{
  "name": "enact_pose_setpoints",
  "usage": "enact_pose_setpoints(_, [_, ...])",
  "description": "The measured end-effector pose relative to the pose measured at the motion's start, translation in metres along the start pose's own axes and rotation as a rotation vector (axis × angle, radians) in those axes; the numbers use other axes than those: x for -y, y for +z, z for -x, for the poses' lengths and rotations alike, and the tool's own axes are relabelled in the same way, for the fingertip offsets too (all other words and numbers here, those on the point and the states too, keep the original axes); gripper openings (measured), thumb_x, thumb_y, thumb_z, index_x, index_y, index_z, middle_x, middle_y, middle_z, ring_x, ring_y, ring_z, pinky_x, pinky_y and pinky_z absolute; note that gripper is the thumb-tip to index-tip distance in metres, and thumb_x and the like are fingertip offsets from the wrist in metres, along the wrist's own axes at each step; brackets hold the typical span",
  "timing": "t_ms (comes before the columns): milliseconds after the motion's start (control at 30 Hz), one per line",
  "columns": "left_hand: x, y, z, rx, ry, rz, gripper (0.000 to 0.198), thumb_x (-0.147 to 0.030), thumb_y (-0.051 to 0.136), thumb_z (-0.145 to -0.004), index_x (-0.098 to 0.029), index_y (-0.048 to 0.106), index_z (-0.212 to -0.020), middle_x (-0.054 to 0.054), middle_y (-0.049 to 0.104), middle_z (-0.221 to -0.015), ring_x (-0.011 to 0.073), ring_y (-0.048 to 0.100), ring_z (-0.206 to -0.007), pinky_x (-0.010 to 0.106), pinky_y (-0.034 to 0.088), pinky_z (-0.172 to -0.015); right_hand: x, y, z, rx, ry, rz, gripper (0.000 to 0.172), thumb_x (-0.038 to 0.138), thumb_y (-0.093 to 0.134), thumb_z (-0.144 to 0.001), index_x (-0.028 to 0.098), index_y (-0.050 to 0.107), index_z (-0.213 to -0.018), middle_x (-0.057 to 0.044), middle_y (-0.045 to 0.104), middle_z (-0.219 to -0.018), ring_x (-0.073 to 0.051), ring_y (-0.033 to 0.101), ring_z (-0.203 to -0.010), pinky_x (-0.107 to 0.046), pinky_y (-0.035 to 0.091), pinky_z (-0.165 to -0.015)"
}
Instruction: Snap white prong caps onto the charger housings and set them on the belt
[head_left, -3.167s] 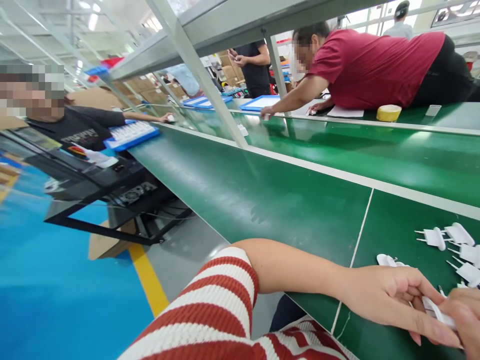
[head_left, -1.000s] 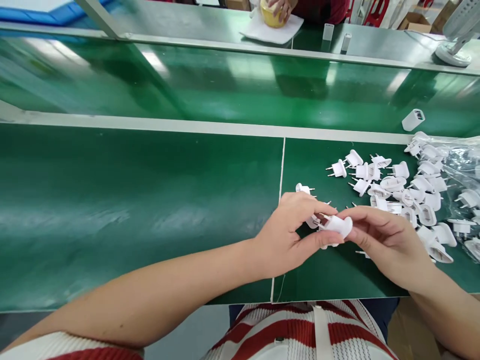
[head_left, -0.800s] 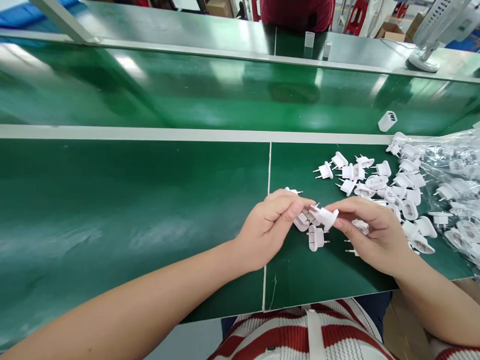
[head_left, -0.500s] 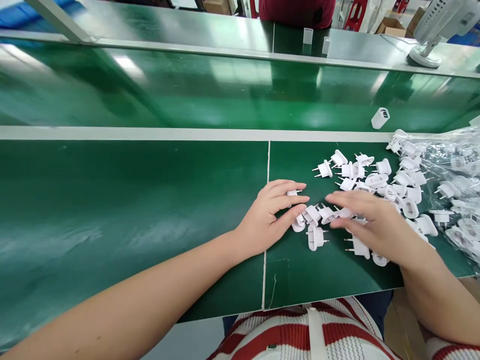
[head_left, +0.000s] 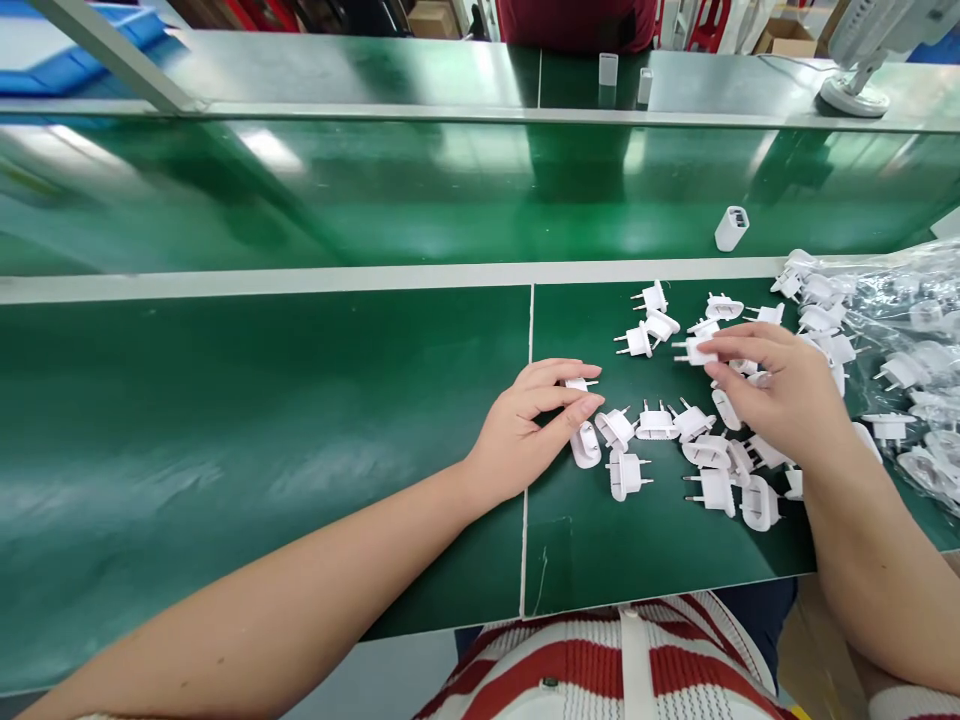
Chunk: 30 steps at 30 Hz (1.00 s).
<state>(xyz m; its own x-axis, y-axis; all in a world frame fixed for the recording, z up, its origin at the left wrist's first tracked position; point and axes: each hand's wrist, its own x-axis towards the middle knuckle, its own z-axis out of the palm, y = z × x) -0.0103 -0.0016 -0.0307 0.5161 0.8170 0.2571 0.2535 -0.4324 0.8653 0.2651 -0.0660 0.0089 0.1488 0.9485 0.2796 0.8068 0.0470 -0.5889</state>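
Observation:
My left hand (head_left: 531,425) rests at the green table's seam, fingers bent around a white two-pin plug adapter (head_left: 579,384); its pins poke out past the fingertips. Just below the thumb lies another plug adapter (head_left: 586,445), with several more to its right, such as one on its side (head_left: 627,474). Over the pile, my right hand (head_left: 784,385) pinches a white plug adapter (head_left: 696,350) between thumb and fingers, pins to the left. The palm hides part of the pile beneath it.
A clear plastic bag (head_left: 900,340) of plug adapters lies at the right. A white USB charger block (head_left: 731,229) stands on the raised green ledge. Farther back are a white fan (head_left: 855,95), a blue tray (head_left: 90,50) and a person in dark red (head_left: 574,22).
My right hand has moved up and right over the pile and closed on a plug adapter. Some plug adapters lie spread differently. My left hand has hardly moved.

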Motion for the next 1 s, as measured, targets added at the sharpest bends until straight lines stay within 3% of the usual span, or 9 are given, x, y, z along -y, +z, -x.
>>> enact_pose_setpoints(100, [-0.001,0.0,0.0,-0.038,-0.071,0.029,0.021,-0.041,0.069,-0.095,-0.025,0.082,-0.09,0.008,0.077,-0.12,0.0255,0.068,-0.117,0.046,0.054,-0.107,0.008,-0.009,-0.001,-0.032,0.202,-0.391,0.02,0.043,0.075,-0.091,0.033,0.079,-0.107,-0.004,0.077,-0.111,-0.026,0.073,-0.103,-0.045,0.061,-0.09])
enact_pose_setpoints(200, [-0.002,-0.001,-0.001,-0.046,-0.117,0.042,0.024,-0.043,0.068,-0.095,-0.024,0.081,-0.089,0.009,0.076,-0.12,0.0252,0.069,-0.114,0.046,0.055,-0.105,0.015,-0.014,-0.001,0.156,0.378,-0.885,0.026,0.052,0.078,-0.089,0.032,0.078,-0.106,-0.002,0.079,-0.112,-0.025,0.075,-0.108,-0.047,0.06,-0.103])
enact_pose_setpoints(300, [-0.002,-0.002,-0.001,-0.04,-0.132,0.041,0.026,-0.044,0.067,-0.095,-0.023,0.081,-0.089,0.009,0.076,-0.121,0.0255,0.068,-0.114,0.046,0.054,-0.106,0.02,-0.015,0.0,0.302,0.476,-1.103,0.025,0.053,0.077,-0.09,0.029,0.076,-0.097,-0.002,0.08,-0.11,-0.024,0.075,-0.113,-0.044,0.057,-0.11])
enact_pose_setpoints(633, [0.002,0.0,0.0,-0.031,-0.138,0.052,0.023,-0.042,0.068,-0.094,-0.023,0.081,-0.09,0.009,0.075,-0.121,0.0254,0.068,-0.115,0.046,0.053,-0.106,0.023,-0.014,0.0,0.341,0.508,-1.128,0.024,0.05,0.079,-0.09,0.027,0.075,-0.096,-0.002,0.079,-0.12,-0.024,0.07,-0.125,-0.038,0.058,-0.11])
enact_pose_setpoints(833, [-0.017,0.0,-0.002,-0.116,-0.083,0.093,0.021,-0.038,0.07,-0.094,-0.023,0.079,-0.106,0.009,0.075,-0.123,0.0238,0.065,-0.12,0.043,0.05,-0.11,0.028,-0.007,0.008,0.376,0.484,-1.107,0.023,0.052,0.081,-0.087,0.032,0.079,-0.098,-0.001,0.082,-0.108,-0.025,0.076,-0.111,-0.042,0.06,-0.107])
enact_pose_setpoints(900, [-0.03,0.003,-0.003,-0.061,-0.079,0.181,0.026,-0.038,0.07,-0.094,-0.023,0.077,-0.113,0.009,0.075,-0.12,0.0215,0.068,-0.108,0.038,0.056,-0.098,0.03,-0.004,0.012,0.432,0.495,-1.088,0.025,0.055,0.08,-0.087,0.032,0.081,-0.099,-0.003,0.082,-0.106,-0.026,0.077,-0.108,-0.044,0.061,-0.104])
enact_pose_setpoints(1000, [-0.048,0.014,-0.005,0.084,-0.184,0.425,0.033,-0.042,0.071,-0.093,-0.02,0.074,-0.118,0.008,0.076,-0.109,0.0161,0.069,-0.083,0.03,0.058,-0.072,0.033,-0.001,0.016,0.513,0.524,-1.062,0.029,0.056,0.083,-0.084,0.031,0.083,-0.099,-0.005,0.082,-0.104,-0.027,0.079,-0.103,-0.046,0.062,-0.103])
